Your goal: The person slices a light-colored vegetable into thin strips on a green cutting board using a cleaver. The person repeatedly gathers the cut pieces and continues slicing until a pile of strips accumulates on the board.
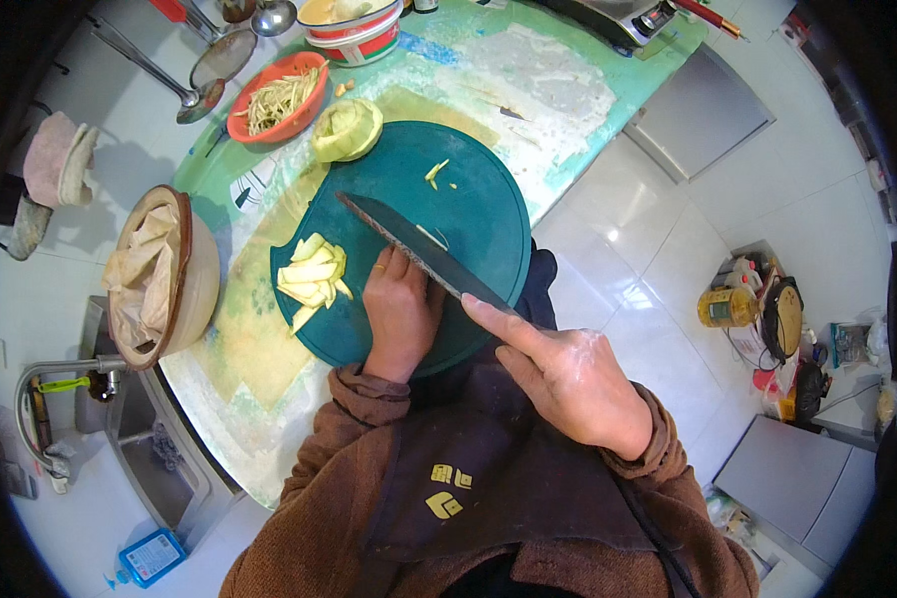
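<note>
My right hand [579, 381] grips a broad dark kitchen knife [426, 250], its forefinger stretched along the blade's top. The blade lies slantwise above a round green cutting board [463, 164]. Beside the blade, my left hand [400, 310] rests on the board with bent fingers; whether something is beneath them is hidden. Left of it lies a pile of pale green vegetable slices [313, 273]. A few thin shreds [436, 173] are scattered on the board. At its upper left edge sits a peeled, cut pale green vegetable [347, 131]. An orange bowl [250, 127] beyond it holds thin vegetable strips [284, 97].
A large ceramic crock [201, 276] holding cloth stands left on the table [257, 426], near the sink [194, 486] and faucet [59, 366]. A red and white tub [355, 45] stands at the back. A portable cooker [628, 22] is at the far right corner.
</note>
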### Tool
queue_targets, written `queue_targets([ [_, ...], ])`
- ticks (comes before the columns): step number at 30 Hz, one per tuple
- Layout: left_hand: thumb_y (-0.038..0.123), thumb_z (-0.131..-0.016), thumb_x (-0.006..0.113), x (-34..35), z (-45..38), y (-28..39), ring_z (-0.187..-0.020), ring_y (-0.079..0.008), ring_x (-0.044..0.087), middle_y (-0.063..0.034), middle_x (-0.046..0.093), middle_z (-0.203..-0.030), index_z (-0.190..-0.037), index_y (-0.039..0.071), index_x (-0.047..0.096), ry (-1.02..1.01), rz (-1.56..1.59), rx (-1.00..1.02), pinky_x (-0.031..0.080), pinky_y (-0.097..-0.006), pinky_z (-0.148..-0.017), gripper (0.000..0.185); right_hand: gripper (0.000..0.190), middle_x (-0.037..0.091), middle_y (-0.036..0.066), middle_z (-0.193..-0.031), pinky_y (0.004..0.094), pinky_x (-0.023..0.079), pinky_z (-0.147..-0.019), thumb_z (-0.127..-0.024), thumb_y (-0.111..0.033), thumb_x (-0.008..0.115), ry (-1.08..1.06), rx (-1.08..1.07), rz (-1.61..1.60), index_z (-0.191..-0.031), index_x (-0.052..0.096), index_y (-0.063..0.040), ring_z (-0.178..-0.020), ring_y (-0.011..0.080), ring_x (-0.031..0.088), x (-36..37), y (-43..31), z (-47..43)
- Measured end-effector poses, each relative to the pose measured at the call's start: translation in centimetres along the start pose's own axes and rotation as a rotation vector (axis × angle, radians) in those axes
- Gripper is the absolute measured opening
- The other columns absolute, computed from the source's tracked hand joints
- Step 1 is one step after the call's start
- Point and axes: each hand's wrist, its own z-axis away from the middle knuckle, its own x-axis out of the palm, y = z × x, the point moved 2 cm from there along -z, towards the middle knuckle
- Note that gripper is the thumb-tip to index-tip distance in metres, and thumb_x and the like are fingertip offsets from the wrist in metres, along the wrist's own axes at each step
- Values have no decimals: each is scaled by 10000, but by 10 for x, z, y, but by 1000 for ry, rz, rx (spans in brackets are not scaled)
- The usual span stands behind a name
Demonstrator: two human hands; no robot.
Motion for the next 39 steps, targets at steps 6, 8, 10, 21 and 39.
queue_targets([
  [6, 8, -741, 815, 1, 0, -1, -1100, -453, 691, -231, 721, -1198, -1166, -36, 737, -24, -8, 29, 585, -494, -924, 435, 628, 677, 189, -697, 404, 571, -582, -990, -30, 714, -11, 6, 13, -1581, 568, -182, -585, 353, 697, -1, 1, 0],
  [8, 9, -741, 814, 1, 0, -1, -1098, -454, 690, -231, 721, -1191, -1165, -35, 737, -36, 1, 15, 585, -494, -925, 432, 625, 670, 195, -692, 402, 566, -578, -994, -32, 710, -39, 28, 35, -1583, 567, -183, -579, 357, 692, -1, 1, 1],
  [10, 8, -741, 813, 0, 1, -1, -1096, -455, 689, -230, 722, -1185, -1163, -36, 737, -40, 3, 6, 585, -494, -926, 431, 623, 661, 200, -686, 403, 561, -574, -996, -33, 708, -50, 43, 33, -1583, 567, -185, -574, 362, 686, -1, 1, 0],
  [21, 18, -757, 799, 0, 1, 0, -1019, -435, 683, -203, 717, -1094, -1076, -23, 734, 8, 11, 25, 579, -501, -875, 327, 603, 660, 229, -730, 436, 561, -606, -1000, -72, 698, -10, 63, 68, -1569, 580, -232, -631, 417, 675, 17, 4, -19],
  [39, 52, -892, 787, 0, -4, 6, -1044, -365, 711, -150, 735, -1133, -1052, 0, 736, 52, 7, -5, 586, -439, -899, 176, 689, 565, 180, -678, 355, 475, -597, -981, -47, 692, 6, 155, -315, -1627, 520, -212, -539, 284, 569, 5, 26, -11],
])
